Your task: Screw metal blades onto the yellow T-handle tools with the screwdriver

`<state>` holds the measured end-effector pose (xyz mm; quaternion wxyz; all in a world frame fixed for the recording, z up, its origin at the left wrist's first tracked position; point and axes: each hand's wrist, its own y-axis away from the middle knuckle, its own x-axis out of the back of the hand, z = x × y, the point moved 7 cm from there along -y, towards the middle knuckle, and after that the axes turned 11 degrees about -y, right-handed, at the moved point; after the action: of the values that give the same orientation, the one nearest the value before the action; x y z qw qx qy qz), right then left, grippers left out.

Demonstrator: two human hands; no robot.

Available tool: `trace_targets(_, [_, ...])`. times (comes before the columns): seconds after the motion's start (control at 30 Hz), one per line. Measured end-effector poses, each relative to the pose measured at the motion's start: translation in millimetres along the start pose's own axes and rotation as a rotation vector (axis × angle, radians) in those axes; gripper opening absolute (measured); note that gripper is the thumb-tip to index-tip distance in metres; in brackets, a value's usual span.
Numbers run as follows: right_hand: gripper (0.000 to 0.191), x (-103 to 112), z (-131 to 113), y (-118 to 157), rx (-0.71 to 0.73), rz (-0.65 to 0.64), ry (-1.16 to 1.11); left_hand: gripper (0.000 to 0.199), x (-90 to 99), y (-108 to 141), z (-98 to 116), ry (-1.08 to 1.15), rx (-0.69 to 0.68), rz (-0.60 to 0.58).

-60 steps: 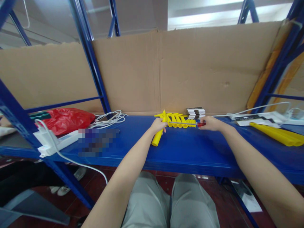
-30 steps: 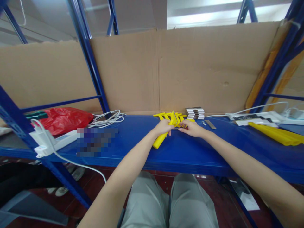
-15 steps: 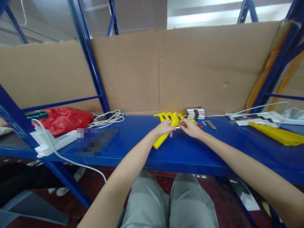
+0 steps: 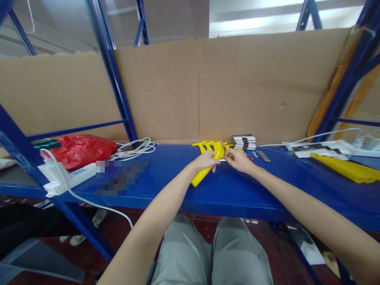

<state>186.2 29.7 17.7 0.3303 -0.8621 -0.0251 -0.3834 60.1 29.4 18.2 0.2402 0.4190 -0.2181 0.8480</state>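
My left hand [image 4: 205,159] is closed around a yellow plastic tool [image 4: 200,176] with a long handle and an angled head, slanting above the bench. At the head's right side, the fingers of my right hand [image 4: 236,159] are pinched together. Whatever they hold is too small and covered to make out. A thin metal edge shows at the top of the head. Behind my hands lie several more yellow plastic pieces [image 4: 199,146]. Close to my right hand are a small red item [image 4: 250,158], some tiny silvery pieces [image 4: 255,153] and a flat grey metal strip [image 4: 263,156].
A stack of small black-and-white boxes or packets [image 4: 244,141] stands by the cardboard wall [image 4: 166,91]. Yellow long pieces [image 4: 341,168] lie right on the blue bench [image 4: 166,190]. A power strip [image 4: 80,177], white cable [image 4: 138,148] and red bag [image 4: 86,150] sit left.
The fingers of my right hand have shifted very slightly at the tool's head. My left hand keeps the same hold, and the tool stays in place.
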Motion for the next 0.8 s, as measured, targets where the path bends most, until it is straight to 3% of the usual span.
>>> trace_targets(0.8, [0.009, 5.5, -4.1, 0.0, 0.084, -0.049, 0.164, 0.017, 0.8, -3.5, -5.0, 0.066, 0.057, 0.027])
